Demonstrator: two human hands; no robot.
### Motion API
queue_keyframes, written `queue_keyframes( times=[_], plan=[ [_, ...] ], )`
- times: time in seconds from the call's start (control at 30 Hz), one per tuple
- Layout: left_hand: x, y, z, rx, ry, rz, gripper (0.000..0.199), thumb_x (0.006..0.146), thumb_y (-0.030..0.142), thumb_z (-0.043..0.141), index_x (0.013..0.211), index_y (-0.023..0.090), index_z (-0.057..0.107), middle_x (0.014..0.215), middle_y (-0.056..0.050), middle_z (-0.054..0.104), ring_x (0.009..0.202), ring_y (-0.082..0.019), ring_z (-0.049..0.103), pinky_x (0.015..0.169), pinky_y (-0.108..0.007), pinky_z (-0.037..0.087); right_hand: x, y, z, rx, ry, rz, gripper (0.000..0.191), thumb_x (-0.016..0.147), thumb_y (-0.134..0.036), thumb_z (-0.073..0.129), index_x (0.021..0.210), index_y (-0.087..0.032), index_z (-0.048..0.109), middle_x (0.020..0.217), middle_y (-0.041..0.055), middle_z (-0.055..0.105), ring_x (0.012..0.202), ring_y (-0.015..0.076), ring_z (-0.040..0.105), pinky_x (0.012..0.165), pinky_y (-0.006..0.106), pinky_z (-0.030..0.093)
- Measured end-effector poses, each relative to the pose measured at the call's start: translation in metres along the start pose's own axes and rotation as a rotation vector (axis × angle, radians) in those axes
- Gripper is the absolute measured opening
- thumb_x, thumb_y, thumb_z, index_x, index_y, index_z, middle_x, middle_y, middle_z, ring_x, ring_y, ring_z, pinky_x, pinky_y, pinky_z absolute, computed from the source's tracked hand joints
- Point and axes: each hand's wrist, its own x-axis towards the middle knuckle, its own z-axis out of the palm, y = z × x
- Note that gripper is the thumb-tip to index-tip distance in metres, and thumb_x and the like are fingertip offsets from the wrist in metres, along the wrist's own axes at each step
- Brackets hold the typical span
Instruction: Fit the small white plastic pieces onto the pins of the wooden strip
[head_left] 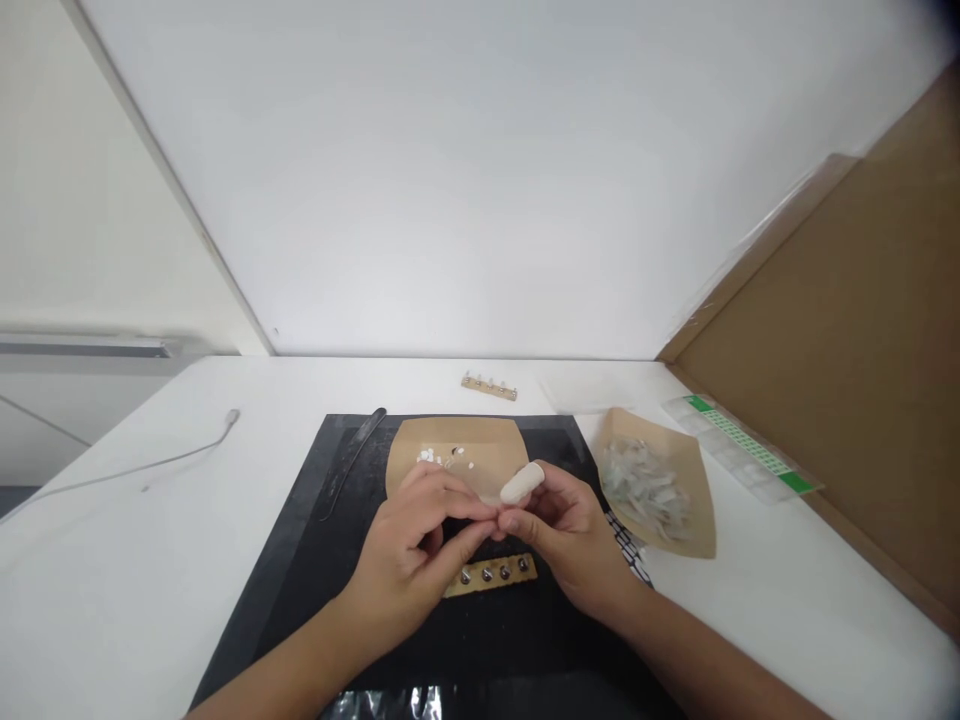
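A white desk (150,560) fills the lower view, meeting a white wall at the back. A big brown board (847,380) leans along the right edge. In the middle of the desk lies a black mat (300,570), and both hands work above it.

On the mat, at the back, sits a tan paper tray (457,445) with a few small white bits (439,456) in it. A second tan tray (679,470) lies just right of the mat, holding a heap of clear slivers (645,490). Further right, near the board, is a long clear box (742,450) with green marks. A dark flat tool (352,460) lies on the mat's left part. A thin white cable (150,465) runs over the desk at the left.

The left hand (412,545) and right hand (566,530) meet at the fingertips over the mat, just in front of the middle tray. The right hand wears a white finger cot (523,482) on one raised finger. Both hands are pinched together at one spot, but whatever sits between the fingertips is too small to make out.

Just under the hands, on the mat, lies a small tan strip (491,575) with a row of metal studs, partly hidden by the left fingers. A like strip (489,386) lies on the bare desk at the back, well apart from the hands.
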Motion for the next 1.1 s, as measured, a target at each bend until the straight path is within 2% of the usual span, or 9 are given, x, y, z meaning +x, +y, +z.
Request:
queue_keyframes(
  times=[0.13, 0.4, 0.53, 0.63, 0.73, 0.87, 0.93, 1.0, 1.1],
  plan=[
    [-0.001, 0.0, -0.001, -0.082, 0.006, -0.055, 0.013, 0.098, 0.019, 0.072, 0.102, 0.026, 0.081, 0.091, -0.005, 0.075, 0.08, -0.018, 0.067, 0.064, -0.031, 0.055, 0.0, -0.004, -0.002, -0.038, -0.082, -0.007, 0.028, 0.069, -0.029, 0.098, 0.082, -0.023, 0.074, 0.077, -0.003, 0.071, 0.072, 0.0141, 0.066, 0.07, 0.025, 0.055],
    [-0.001, -0.001, -0.001, -0.13, 0.01, -0.106, 0.011, 0.097, 0.022, 0.073, 0.099, 0.025, 0.084, 0.091, -0.006, 0.078, 0.084, -0.02, 0.07, 0.069, -0.034, 0.057, 0.002, -0.011, -0.014, -0.474, -0.127, -0.213, 0.011, 0.09, -0.032, 0.083, 0.089, -0.024, 0.076, 0.083, -0.0007, 0.069, 0.075, 0.0156, 0.064, 0.07, 0.026, 0.05],
    [-0.001, -0.003, 0.0, -0.13, -0.003, -0.107, 0.011, 0.096, 0.021, 0.075, 0.1, 0.025, 0.085, 0.091, -0.006, 0.078, 0.085, -0.019, 0.07, 0.074, -0.033, 0.056, 0.001, -0.015, -0.015, -0.586, -0.145, -0.261, 0.017, 0.097, -0.029, 0.074, 0.082, -0.022, 0.069, 0.077, -0.0019, 0.067, 0.07, 0.0141, 0.062, 0.066, 0.025, 0.046],
    [0.0, -0.004, 0.0, -0.091, -0.003, -0.04, 0.012, 0.095, 0.017, 0.076, 0.1, 0.025, 0.084, 0.092, -0.004, 0.079, 0.086, -0.018, 0.069, 0.078, -0.032, 0.055, 0.0, -0.016, -0.015, -0.688, -0.134, -0.327, 0.02, 0.1, -0.026, 0.07, 0.081, -0.021, 0.064, 0.077, -0.0018, 0.063, 0.071, 0.0142, 0.06, 0.067, 0.026, 0.044],
    [0.002, -0.002, -0.004, 0.04, 0.0, 0.128, 0.012, 0.092, 0.015, 0.079, 0.099, 0.024, 0.082, 0.091, -0.001, 0.079, 0.082, -0.016, 0.066, 0.077, -0.032, 0.052, -0.001, -0.014, -0.015, -0.747, -0.131, -0.362, 0.021, 0.101, -0.027, 0.067, 0.082, -0.021, 0.06, 0.079, -0.0012, 0.06, 0.072, 0.0149, 0.057, 0.067, 0.027, 0.043],
    [0.009, -0.003, -0.031, 0.313, 0.05, 0.287, 0.007, 0.09, 0.019, 0.082, 0.093, 0.024, 0.079, 0.088, 0.001, 0.08, 0.08, -0.017, 0.063, 0.077, -0.033, 0.049, -0.002, -0.013, -0.015, -0.733, -0.15, -0.295, 0.018, 0.103, -0.025, 0.06, 0.085, -0.022, 0.061, 0.082, -0.0004, 0.065, 0.075, 0.0156, 0.062, 0.072, 0.028, 0.046],
    [0.012, -0.011, -0.052, 0.519, 0.152, 0.244, 0.004, 0.093, 0.025, 0.08, 0.097, 0.025, 0.079, 0.088, 0.001, 0.08, 0.079, -0.018, 0.061, 0.077, -0.034, 0.048, -0.001, -0.013, -0.017, -0.685, -0.115, -0.263, 0.017, 0.104, -0.025, 0.058, 0.087, -0.022, 0.061, 0.081, -0.0006, 0.067, 0.076, 0.0158, 0.064, 0.075, 0.029, 0.047],
    [0.014, -0.025, -0.074, 0.76, 0.215, 0.149, 0.014, 0.1, 0.034, 0.07, 0.097, 0.024, 0.079, 0.086, -0.001, 0.079, 0.078, -0.021, 0.059, 0.079, -0.036, 0.048, 0.001, -0.012, -0.02, -0.607, -0.066, -0.246, 0.017, 0.104, -0.027, 0.058, 0.088, -0.023, 0.061, 0.08, -0.0013, 0.067, 0.076, 0.0156, 0.065, 0.076, 0.028, 0.048],
    [0.012, -0.051, -0.099, 1.075, 0.114, -0.234, 0.04, 0.106, 0.046, 0.05, 0.096, 0.021, 0.08, 0.093, -0.01, 0.076, 0.095, -0.031, 0.057, 0.087, -0.042, 0.048, 0.004, -0.01, -0.023, -0.484, -0.013, -0.22, 0.015, 0.105, -0.032, 0.06, 0.092, -0.023, 0.062, 0.077, -0.0025, 0.067, 0.075, 0.0148, 0.064, 0.075, 0.027, 0.049]
  ],
)
